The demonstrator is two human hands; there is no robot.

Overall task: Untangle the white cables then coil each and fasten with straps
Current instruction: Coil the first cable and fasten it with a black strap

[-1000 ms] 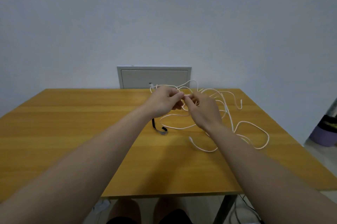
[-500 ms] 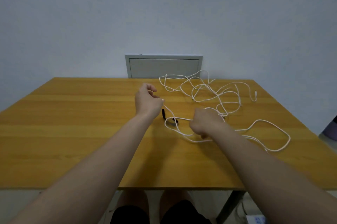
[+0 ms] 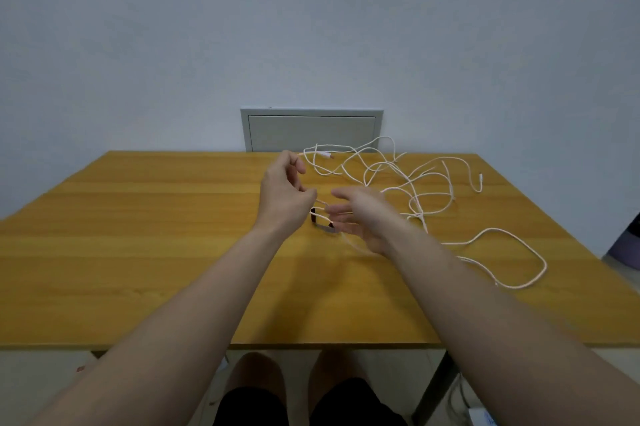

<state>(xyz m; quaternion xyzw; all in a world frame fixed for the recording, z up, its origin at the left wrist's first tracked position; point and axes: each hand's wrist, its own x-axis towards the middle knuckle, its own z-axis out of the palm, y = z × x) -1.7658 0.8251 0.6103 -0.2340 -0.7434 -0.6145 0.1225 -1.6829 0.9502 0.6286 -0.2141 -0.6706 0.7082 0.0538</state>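
Note:
Thin white cables [image 3: 398, 176] lie in a loose tangle over the far right part of the wooden table [image 3: 138, 235], and one long loop [image 3: 519, 252] trails toward the right edge. My left hand [image 3: 284, 193] pinches a strand of white cable between thumb and fingers, just above the table. My right hand [image 3: 363, 217] hovers beside it with fingers spread and straight; it is blurred, and a strand runs across the fingers. A black strap [image 3: 323, 223] lies curled on the table between and below the two hands. Cable plugs [image 3: 480, 177] rest at the far right and near the back edge.
A grey wall panel [image 3: 311, 129] sits behind the table's far edge. A dark purple object [image 3: 630, 245] stands on the floor at the right. A white power strip [image 3: 481, 415] lies on the floor by the table leg. My knees are under the front edge.
My right hand, a closed fist on the cable half a second ago, has spread its fingers and risen. My left hand stays put, pinching a strand. The hands parted from a joined pinch a second ago.

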